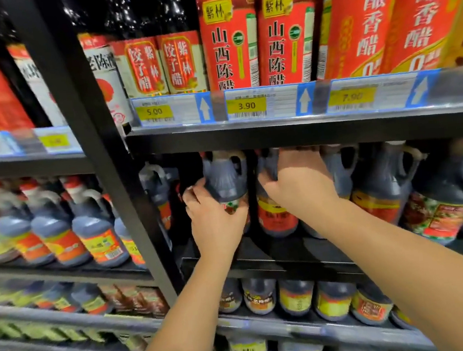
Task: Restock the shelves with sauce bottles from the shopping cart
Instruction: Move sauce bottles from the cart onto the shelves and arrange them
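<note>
Mid-restock, our left hand point(215, 223) grips one sauce bottle point(227, 184) and our right hand point(300, 182) its neighbour point(275, 216) near the shelf point(291, 252) front edge, likely needing pushing back next.

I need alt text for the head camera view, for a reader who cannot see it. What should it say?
Two bare hands reach into a shop shelf: the left hand grips a dark jug with a handle, and the right hand rests on the neighbouring jug. The shelf above holds red-labelled bottles over price tags reading 5.00, 3.90 and 7.90.
</note>
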The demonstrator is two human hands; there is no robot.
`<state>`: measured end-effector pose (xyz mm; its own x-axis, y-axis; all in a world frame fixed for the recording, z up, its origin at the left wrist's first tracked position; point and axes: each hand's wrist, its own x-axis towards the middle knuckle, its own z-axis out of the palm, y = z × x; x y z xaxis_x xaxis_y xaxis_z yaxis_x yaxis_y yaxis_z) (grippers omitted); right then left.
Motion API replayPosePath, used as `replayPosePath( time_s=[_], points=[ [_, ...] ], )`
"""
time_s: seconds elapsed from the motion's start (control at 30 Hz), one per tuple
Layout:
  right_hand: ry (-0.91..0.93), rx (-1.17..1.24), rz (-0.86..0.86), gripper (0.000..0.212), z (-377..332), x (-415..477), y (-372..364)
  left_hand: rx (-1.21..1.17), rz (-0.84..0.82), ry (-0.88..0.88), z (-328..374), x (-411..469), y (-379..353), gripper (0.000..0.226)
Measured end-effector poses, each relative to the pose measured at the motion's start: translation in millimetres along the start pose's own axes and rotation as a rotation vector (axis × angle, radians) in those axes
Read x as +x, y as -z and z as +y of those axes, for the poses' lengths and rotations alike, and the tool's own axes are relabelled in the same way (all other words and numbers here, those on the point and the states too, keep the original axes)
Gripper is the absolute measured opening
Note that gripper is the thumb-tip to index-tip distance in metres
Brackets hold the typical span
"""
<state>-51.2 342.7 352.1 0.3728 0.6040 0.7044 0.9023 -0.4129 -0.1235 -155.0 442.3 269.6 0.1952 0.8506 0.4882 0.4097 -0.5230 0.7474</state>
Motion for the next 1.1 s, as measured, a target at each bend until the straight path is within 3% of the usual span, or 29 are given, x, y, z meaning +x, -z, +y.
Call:
replayPosePath(
  time_s=[0.2, 0.33, 0.5, 0.83, 1.1],
  points=[
    [-0.142, -0.029, -0.224, 0.040, 10, 21, -17, -0.267, -0.110, 0.022, -7, 6, -11, 0.090],
    [-0.202, -0.032, -0.215, 0.041, 6, 24, -19, -0.249, -0.101, -0.012, -12, 5, -11, 0.081],
    [-0.254, -0.010, -0.323, 0.043, 8, 27, -21, -0.196, -0.076, -0.008, -11, 2, -4, 0.080],
    [-0.259, 0.028, -0.318, 0.044, 7, 21, -16, -0.089, -0.028, -0.023, -16, -11, 13, 0.072],
    [-0.211, 0.127, -0.176, 0.035, 3, 3, -6, -0.072, -0.009, -0.022, -16, -15, 17, 0.076]
  ],
)
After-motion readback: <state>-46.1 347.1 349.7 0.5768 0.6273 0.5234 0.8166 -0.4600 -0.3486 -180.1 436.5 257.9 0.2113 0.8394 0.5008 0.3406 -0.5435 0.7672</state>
